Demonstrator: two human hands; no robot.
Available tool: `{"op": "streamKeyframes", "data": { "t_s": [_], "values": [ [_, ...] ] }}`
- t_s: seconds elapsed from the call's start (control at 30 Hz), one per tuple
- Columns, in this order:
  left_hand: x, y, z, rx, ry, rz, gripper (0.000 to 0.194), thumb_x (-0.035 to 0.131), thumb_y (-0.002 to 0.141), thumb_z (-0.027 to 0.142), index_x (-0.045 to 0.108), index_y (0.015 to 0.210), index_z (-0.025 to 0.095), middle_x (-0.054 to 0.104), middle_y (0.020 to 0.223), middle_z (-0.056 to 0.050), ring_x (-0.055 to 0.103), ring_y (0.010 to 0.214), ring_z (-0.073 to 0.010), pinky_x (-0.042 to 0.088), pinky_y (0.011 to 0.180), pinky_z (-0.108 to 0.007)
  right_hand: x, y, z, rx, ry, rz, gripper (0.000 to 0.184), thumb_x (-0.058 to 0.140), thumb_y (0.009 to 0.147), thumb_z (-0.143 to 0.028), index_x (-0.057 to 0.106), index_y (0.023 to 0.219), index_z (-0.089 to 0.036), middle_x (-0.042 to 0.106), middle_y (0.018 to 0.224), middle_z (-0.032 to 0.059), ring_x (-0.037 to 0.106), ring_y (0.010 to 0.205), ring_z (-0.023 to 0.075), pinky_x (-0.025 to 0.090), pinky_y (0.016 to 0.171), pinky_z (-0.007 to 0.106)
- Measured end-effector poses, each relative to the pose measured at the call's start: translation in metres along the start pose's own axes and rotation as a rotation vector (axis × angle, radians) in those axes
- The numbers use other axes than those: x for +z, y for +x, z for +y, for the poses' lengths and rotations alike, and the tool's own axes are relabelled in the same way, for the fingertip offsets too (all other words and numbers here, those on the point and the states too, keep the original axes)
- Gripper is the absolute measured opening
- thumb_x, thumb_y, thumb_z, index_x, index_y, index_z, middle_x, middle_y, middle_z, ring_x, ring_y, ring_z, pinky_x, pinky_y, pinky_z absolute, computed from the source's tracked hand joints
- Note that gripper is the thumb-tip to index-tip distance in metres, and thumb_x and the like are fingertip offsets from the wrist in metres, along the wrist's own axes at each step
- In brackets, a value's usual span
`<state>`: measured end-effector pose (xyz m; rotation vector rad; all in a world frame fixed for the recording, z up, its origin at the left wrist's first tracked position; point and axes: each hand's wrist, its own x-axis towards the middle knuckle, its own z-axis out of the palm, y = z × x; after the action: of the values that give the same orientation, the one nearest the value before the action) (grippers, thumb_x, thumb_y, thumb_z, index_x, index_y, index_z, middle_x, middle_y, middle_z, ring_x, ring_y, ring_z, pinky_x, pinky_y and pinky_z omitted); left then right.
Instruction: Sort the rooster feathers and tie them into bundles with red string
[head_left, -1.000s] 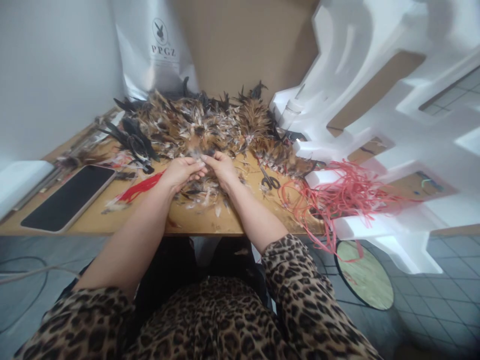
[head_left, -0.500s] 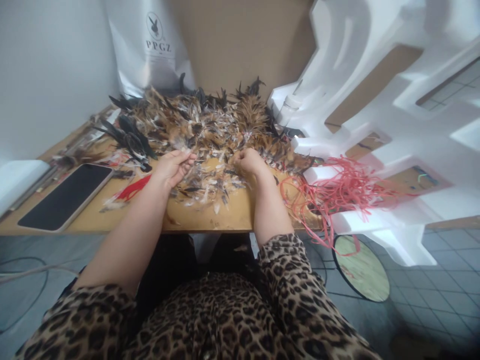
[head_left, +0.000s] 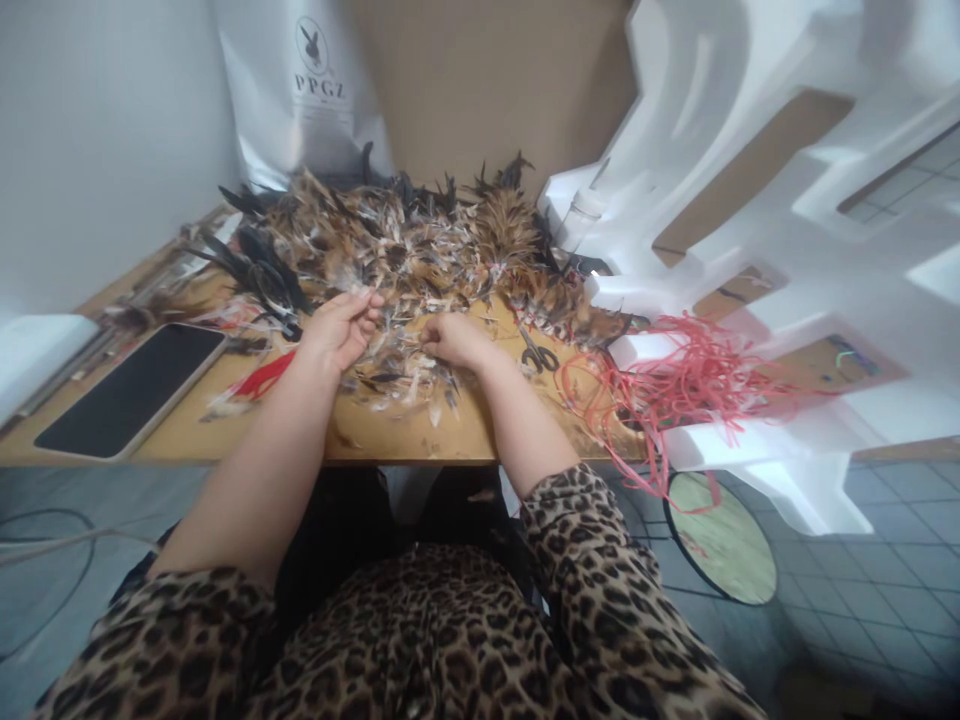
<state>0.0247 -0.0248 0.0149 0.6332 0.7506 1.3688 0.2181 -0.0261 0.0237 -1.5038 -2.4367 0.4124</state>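
My left hand [head_left: 343, 328] is closed in a pinch over the table, at the front of a feather heap. A pale, wispy feather [head_left: 349, 278] shows at its fingertips, partly blurred. To its right, my right hand [head_left: 454, 340] is turned inward with its fingers pinched together, low at the edge of some small loose feathers [head_left: 409, 385]. What those fingers hold, if anything, is too small to make out. Behind both hands spreads the big heap of brown and black feathers [head_left: 420, 235]. Black scissors [head_left: 538, 355] lie right of my right hand.
A phone [head_left: 131, 390] lies at the left, with red feathers [head_left: 264, 375] and long black feathers [head_left: 262, 270] nearby. Red ribbon strips [head_left: 697, 375] hang over white foam pieces [head_left: 795, 470] at the right. A round stool [head_left: 724, 535] stands below.
My right hand has moved left and slightly toward me, to the loose feathers, uncovering the scissors. My left hand has shifted slightly left, still pinched.
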Motion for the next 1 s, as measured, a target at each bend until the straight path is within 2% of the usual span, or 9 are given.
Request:
{"op": "streamKeyframes", "data": {
  "t_s": [0.17,0.3,0.5,0.63,0.7,0.8,0.9,1.0],
  "values": [
    [0.0,-0.001,0.003,-0.023,-0.004,0.006,0.002,0.06,0.077,0.011,0.061,0.075,0.012,0.062,0.067,-0.001,0.054,0.049,-0.0022,0.041,0.042,-0.009,0.003,0.002,-0.005,0.05,-0.078,0.046,0.018,0.051,0.072,-0.021,0.068,0.074,-0.016,0.067,0.075,0.0061,0.057,0.069,0.0139,0.037,0.063,0.022],
    [0.0,-0.002,0.006,-0.028,-0.055,0.02,0.002,0.061,0.076,0.011,0.06,0.076,0.013,0.062,0.067,0.001,0.053,0.049,-0.0018,0.039,0.041,-0.008,-0.005,0.0,0.012,0.105,0.114,0.075,0.018,0.051,0.071,-0.023,0.065,0.07,-0.012,0.063,0.064,0.002,0.054,0.06,0.0097,0.038,0.058,0.019],
    [0.0,-0.002,0.007,-0.052,-0.138,0.039,0.004,0.062,0.076,0.012,0.059,0.074,0.014,0.061,0.065,0.002,0.053,0.049,-0.0016,0.038,0.041,-0.008,-0.019,-0.01,0.026,0.136,0.509,-0.085,0.014,0.058,0.067,-0.023,0.064,0.072,-0.012,0.059,0.056,-0.0015,0.05,0.047,0.0071,0.038,0.048,0.018],
    [-0.001,-0.002,0.009,-0.064,-0.168,0.036,0.005,0.063,0.076,0.012,0.059,0.074,0.015,0.061,0.065,0.002,0.053,0.049,-0.0017,0.036,0.04,-0.008,-0.025,-0.015,0.021,0.149,0.597,-0.198,0.021,0.062,0.067,-0.033,0.064,0.07,-0.012,0.056,0.05,-0.0025,0.044,0.042,0.0049,0.034,0.044,0.017],
    [-0.001,-0.002,0.01,-0.067,-0.184,0.041,0.004,0.062,0.076,0.013,0.059,0.074,0.015,0.061,0.065,0.002,0.053,0.049,-0.0014,0.036,0.04,-0.008,-0.023,-0.014,0.019,0.159,0.613,-0.212,0.028,0.062,0.068,-0.039,0.063,0.067,-0.012,0.054,0.048,-0.0025,0.042,0.04,0.0045,0.032,0.043,0.017],
    [-0.003,-0.002,0.013,-0.076,-0.229,0.053,0.005,0.061,0.078,0.013,0.059,0.074,0.016,0.06,0.064,0.002,0.052,0.049,-0.0004,0.035,0.041,-0.007,-0.013,-0.008,0.015,0.115,0.595,-0.039,0.028,0.058,0.071,-0.038,0.063,0.068,-0.012,0.056,0.053,-0.0016,0.046,0.046,0.0059,0.036,0.048,0.018],
    [-0.005,-0.002,0.016,-0.075,-0.295,0.063,0.007,0.059,0.079,0.014,0.059,0.073,0.016,0.059,0.063,0.003,0.05,0.048,0.0001,0.035,0.04,-0.006,0.004,0.002,0.01,0.028,0.491,0.168,0.02,0.055,0.073,-0.028,0.066,0.078,-0.012,0.063,0.07,0.0008,0.054,0.062,0.0084,0.042,0.062,0.02],
    [-0.007,-0.001,0.016,-0.078,-0.347,0.054,0.006,0.059,0.08,0.013,0.059,0.075,0.016,0.059,0.062,0.003,0.051,0.048,0.0,0.036,0.04,-0.007,0.013,0.01,-0.001,-0.083,0.262,0.169,0.023,0.053,0.074,-0.023,0.067,0.092,-0.015,0.064,0.088,0.0036,0.057,0.079,0.0122,0.043,0.075,0.024]
  ]
}}
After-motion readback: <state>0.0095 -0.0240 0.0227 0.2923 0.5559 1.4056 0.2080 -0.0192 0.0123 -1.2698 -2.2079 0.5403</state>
